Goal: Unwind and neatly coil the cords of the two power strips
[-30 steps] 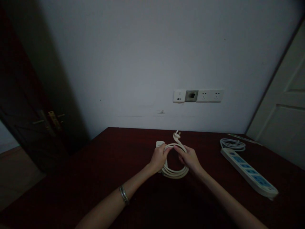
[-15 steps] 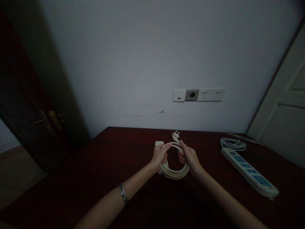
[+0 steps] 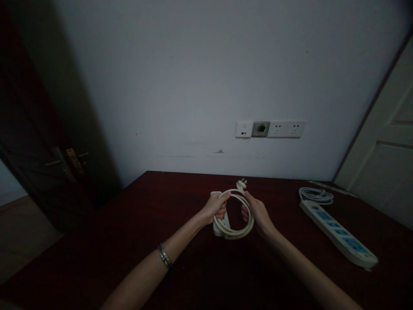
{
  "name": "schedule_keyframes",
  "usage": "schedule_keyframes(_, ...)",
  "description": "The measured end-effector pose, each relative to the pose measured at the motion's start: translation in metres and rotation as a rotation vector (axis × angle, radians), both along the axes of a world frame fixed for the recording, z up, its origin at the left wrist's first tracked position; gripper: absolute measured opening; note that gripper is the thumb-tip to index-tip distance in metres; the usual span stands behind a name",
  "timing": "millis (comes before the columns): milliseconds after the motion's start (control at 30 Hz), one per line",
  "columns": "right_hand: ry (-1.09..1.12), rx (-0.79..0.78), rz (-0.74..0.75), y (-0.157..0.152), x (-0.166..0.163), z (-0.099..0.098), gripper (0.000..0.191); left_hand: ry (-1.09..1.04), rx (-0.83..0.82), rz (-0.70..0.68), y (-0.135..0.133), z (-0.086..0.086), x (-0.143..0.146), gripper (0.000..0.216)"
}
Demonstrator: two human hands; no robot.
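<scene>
Both my hands hold a coiled cream cable (image 3: 232, 234) above a dark red table (image 3: 167, 241). My left hand (image 3: 214, 209), with a bracelet on its wrist, is closed round the coil's left side. My right hand (image 3: 258, 213) is closed on the coil's right side. The cable's plug (image 3: 241, 184) sticks up at the top of the coil. A cream power strip body (image 3: 215, 227) hangs behind my left hand, partly hidden.
A white and blue power strip (image 3: 338, 234) with its coiled cord (image 3: 316, 196) lies at the right of the table. Wall sockets (image 3: 270, 129) sit on the white wall behind. A dark door (image 3: 38, 142) stands left, a white door (image 3: 383, 150) right.
The coil has been lifted a little and tilted more upright between my hands. My left hand's fingers have closed tighter round the coil.
</scene>
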State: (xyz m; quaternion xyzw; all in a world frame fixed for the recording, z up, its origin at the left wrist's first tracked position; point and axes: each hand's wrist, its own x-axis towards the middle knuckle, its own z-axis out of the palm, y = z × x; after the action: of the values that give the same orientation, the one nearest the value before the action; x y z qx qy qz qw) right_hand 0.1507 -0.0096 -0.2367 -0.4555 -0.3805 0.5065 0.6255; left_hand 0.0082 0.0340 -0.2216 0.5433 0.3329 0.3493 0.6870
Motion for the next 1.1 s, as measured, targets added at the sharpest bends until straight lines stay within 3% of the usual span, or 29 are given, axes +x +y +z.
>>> schedule_keyframes(267, 0.135, -0.080, -0.039, 0.002, 0.005, 0.011, 0.022, 0.053, -0.016, -0.073, 0.002, -0.003, -0.004, 0.047)
schedule_keyframes(467, 0.100, 0.018, -0.124, 0.003, 0.010, 0.013, 0.025, 0.136, 0.014, -0.140, 0.001, -0.005, -0.002, 0.047)
schedule_keyframes(667, -0.036, -0.012, -0.150, 0.004, 0.016, 0.012, 0.025, 0.107, 0.079, -0.019, -0.001, -0.007, 0.001, 0.043)
schedule_keyframes(933, -0.473, 0.086, -0.016, 0.008, 0.023, 0.008, 0.031, 0.213, 0.351, 0.232, 0.011, -0.013, -0.001, 0.040)
schedule_keyframes(1100, -0.637, 0.133, -0.113, 0.005, 0.024, 0.010, 0.029, 0.293, 0.467, 0.275, 0.014, -0.017, -0.002, 0.042)
